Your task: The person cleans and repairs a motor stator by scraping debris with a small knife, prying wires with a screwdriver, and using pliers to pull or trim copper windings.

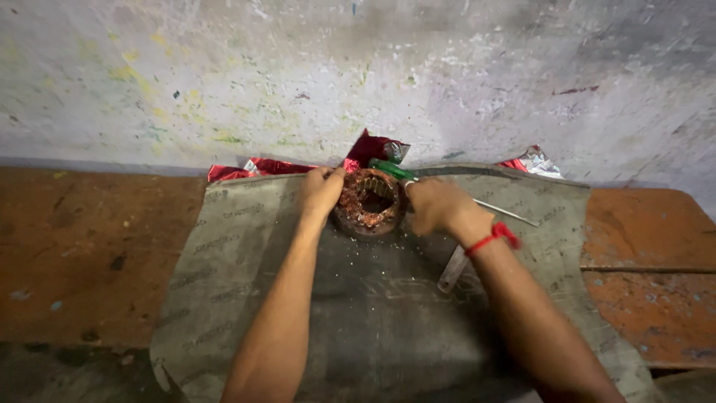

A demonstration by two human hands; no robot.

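2 hands on 1 part: a round motor stator (371,201) with copper-coloured windings, open bore facing up, sitting on the grey mat (224,276) near its far edge, about mid-width.

My left hand (321,192) is closed on the stator's left rim, fingers curled over the top of the windings. My right hand (440,207) sits against the right rim, closed around a tool with a green handle (391,170); the handle sticks out past my knuckles toward the far edge. Can't tell the tool's tip, it's hidden behind my fist and the stator. Red thread band (494,238) on my right wrist.

1 thin metal rod (507,213) lies on the mat just right of my right hand, angled toward the mat's right edge. 1 flat grey metal strip (452,270) lies on the mat under my right forearm, partly covered by it. Fine light specks scattered on the mat in front of the stator.

Mat covers the middle of a worn reddish-brown bench (82,254), hanging over the near edge. Crumpled red and silver foil wrappers (377,149) are wedged at the bench's far edge behind the stator, more at the mat's far right corner (533,160). Stained, paint-flecked wall (358,67) rises behind the bench.
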